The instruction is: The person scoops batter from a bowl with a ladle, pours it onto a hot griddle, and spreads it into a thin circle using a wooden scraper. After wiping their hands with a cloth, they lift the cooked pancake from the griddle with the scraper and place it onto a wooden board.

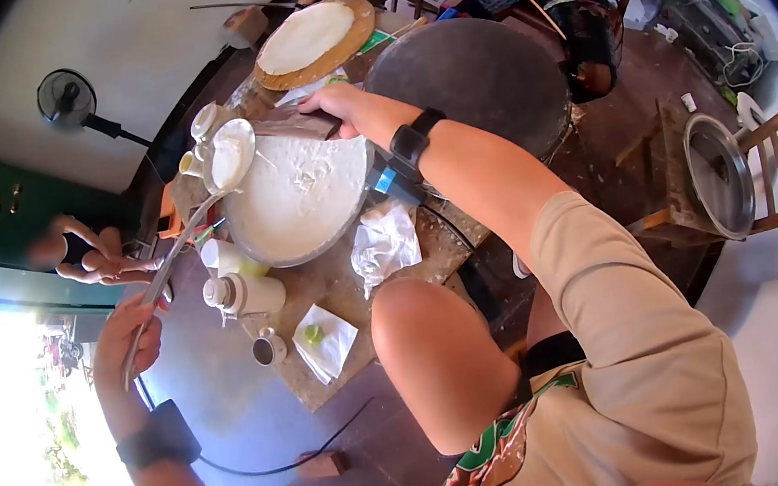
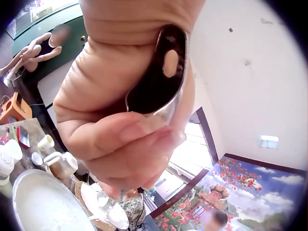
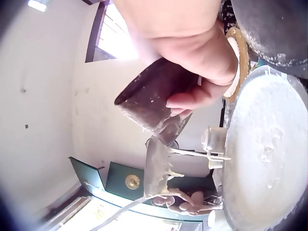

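Metal caught the light where the left hand (image 1: 134,337), low in the left of the head view, curled its fingers round the handle end of a long steel ladle (image 1: 178,251). The ladle's long axis ran up and to the right from that hand, and its shallow bowl, smeared white with batter, hung tilted over the left edge of the round metal pan of white batter (image 1: 301,195) in the upper middle of the frame. The right hand (image 1: 339,108) reached from the other side, at the pan's far rim, and gripped a dark brown wooden scraper block (image 3: 151,103) with batter on its lower edge; in the right wrist view that block sat just above the ladle's bowl, close but seemingly apart. So the right hand was the nearer to the pan, and the ladle bowl lay between the two hands.

On the stone counter (image 1: 335,279), just left of the pan, stood white lidded jars (image 1: 244,292); a small cup (image 1: 268,349) and a paper with a green lime (image 1: 314,333) lay nearer the person. Beyond the pan lay a large dark round griddle (image 1: 475,77).
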